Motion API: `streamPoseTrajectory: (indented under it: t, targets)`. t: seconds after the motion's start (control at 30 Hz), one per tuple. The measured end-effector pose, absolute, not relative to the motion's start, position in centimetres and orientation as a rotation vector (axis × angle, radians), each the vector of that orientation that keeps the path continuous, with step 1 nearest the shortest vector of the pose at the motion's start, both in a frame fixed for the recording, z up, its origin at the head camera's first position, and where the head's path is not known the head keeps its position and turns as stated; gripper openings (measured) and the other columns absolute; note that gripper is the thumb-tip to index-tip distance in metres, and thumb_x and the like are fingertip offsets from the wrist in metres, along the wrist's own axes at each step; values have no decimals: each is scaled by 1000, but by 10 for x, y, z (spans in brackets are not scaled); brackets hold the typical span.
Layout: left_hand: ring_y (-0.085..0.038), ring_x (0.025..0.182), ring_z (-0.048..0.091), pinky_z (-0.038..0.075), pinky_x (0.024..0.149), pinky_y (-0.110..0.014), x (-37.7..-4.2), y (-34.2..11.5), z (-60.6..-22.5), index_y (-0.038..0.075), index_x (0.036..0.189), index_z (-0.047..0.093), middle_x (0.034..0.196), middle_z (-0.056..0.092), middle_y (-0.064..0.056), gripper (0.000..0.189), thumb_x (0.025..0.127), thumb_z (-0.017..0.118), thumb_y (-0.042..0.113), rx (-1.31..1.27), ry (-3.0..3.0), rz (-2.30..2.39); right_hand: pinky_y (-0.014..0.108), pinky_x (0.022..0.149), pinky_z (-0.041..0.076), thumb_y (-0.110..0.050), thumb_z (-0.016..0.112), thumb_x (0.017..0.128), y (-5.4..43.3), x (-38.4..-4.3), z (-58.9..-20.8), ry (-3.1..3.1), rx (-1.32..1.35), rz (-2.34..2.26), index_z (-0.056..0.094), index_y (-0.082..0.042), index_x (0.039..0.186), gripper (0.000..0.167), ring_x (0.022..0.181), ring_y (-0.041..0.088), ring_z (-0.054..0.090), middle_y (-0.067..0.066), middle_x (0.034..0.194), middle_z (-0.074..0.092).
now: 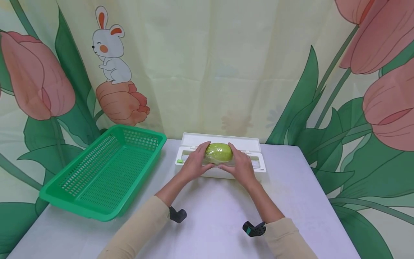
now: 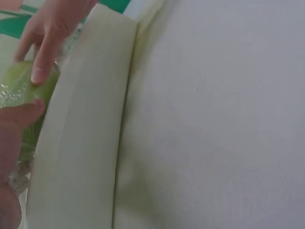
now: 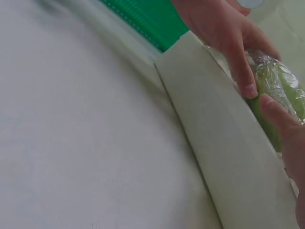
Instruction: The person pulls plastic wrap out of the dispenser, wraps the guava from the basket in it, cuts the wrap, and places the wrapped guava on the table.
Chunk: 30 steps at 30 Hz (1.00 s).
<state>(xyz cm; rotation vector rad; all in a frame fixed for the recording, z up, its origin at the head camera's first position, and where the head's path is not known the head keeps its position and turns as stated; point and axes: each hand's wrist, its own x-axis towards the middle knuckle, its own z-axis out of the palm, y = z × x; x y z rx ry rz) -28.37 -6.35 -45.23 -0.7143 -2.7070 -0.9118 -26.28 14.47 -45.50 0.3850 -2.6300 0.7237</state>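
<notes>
In the head view, a rounded green fruit [image 1: 218, 152] with clear film around it lies between both hands, above a white cling film box [image 1: 223, 173] with its lid [image 1: 221, 141] raised. My left hand [image 1: 194, 163] holds its left side, and my right hand [image 1: 242, 166] holds the right side. The thumbs nearly meet at the front; the other fingers reach up and around the sides. Shiny, wrinkled film shows on the fruit [image 3: 277, 88] in the right wrist view. The fruit's underside is hidden.
A green plastic basket [image 1: 118, 208] with perforated sides stands on the left of the white-covered table [image 1: 213, 223]. A small green tab [image 1: 180, 161] sits at the box's left end. Behind hangs a curtain [image 1: 207, 72] printed with tulips and a rabbit.
</notes>
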Motion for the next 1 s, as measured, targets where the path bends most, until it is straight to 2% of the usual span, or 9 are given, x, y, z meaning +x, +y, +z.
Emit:
streamPoseTrajectory:
  t: [0.1,0.17,0.37,0.67,0.8,0.93,1.0]
  targets:
    - [-27,133,47,43,108,-44,-283,-63,-454,13,150,27,149,40,-9,89,80,79,31,-672,-2716,-976,54,94,47,-44,84,70,145,-263,-458,-2619,346,778,33,-10,148,99,105,32,62,16,113,66]
    - [-28,135,45,42,109,-44,-282,-63,-454,11,150,27,149,41,-11,89,80,79,31,-633,-2719,-1025,53,94,48,-42,83,71,145,-263,-460,-2615,314,845,36,-8,145,94,105,33,62,17,113,66]
    - [-31,130,50,45,106,-47,-283,-63,-455,15,148,30,143,50,-14,87,79,79,33,-541,-2691,-1159,52,98,48,-38,79,77,144,-264,-461,-2587,292,944,45,-5,139,78,118,36,58,19,128,61]
    - [-32,133,48,42,108,-49,-284,-62,-450,19,147,33,144,49,-14,79,82,76,36,-511,-2654,-1245,53,106,42,-38,70,86,142,-264,-455,-2598,270,1007,38,-2,145,76,130,37,49,20,141,51]
    - [-31,134,47,41,109,-49,-284,-60,-445,17,145,38,144,51,-12,76,82,76,38,-513,-2619,-1272,50,98,48,-37,69,87,142,-264,-451,-2575,246,1034,40,-4,144,72,115,35,58,20,134,56]
    - [-28,131,50,43,108,-47,-285,-60,-441,14,142,43,140,54,-9,74,81,76,41,-499,-2594,-1263,42,79,53,-37,68,88,141,-263,-444,-2563,231,1050,44,-6,142,67,88,28,59,17,112,62]
    - [-28,129,52,44,106,-46,-285,-60,-438,13,140,45,137,57,-9,72,81,76,41,-492,-2592,-1251,39,74,52,-37,68,88,140,-263,-440,-2558,231,1047,45,-6,140,65,83,26,59,15,104,63]
